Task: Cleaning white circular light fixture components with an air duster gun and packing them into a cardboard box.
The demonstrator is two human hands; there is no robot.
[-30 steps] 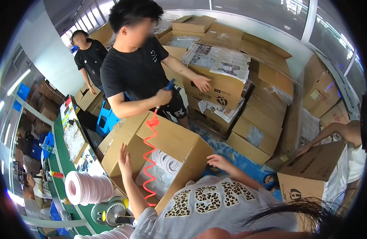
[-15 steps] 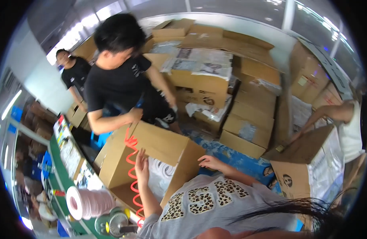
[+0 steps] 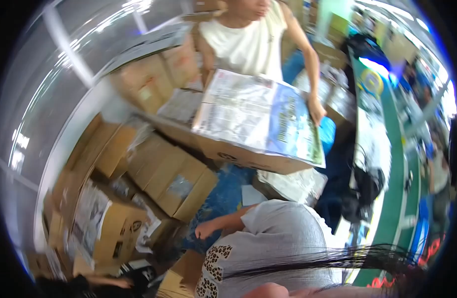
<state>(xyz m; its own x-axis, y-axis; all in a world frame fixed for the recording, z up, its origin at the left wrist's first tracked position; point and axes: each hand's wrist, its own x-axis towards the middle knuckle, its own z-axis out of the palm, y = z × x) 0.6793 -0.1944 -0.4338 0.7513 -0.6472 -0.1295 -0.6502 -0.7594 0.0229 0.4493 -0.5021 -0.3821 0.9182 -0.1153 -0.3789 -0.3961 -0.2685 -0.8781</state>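
Note:
My right hand (image 3: 205, 229) hangs in the air with its fingers loosely curled and no object visible in them. It is above the blue floor (image 3: 221, 203), just past the edge of an open cardboard box (image 3: 181, 275) at the lower edge. Only a corner of that box shows beside my grey shirt. My left hand is out of the picture. Ahead, a person in a white sleeveless top has a hand (image 3: 315, 110) on the edge of a large carton (image 3: 248, 160) covered with printed paper sheets (image 3: 248, 111).
Stacked cartons (image 3: 171, 174) fill the left side along a low white wall. A paper-topped box (image 3: 290, 184) sits on the floor ahead. At right runs a green-edged workbench (image 3: 387, 149) with a black bag (image 3: 365, 186). Another person's arm (image 3: 109, 281) shows at lower left.
My view has swung far to the right, from the open box and red coiled hose to the person with the paper-covered carton. My left hand has left the picture; my right hand's fingers have curled.

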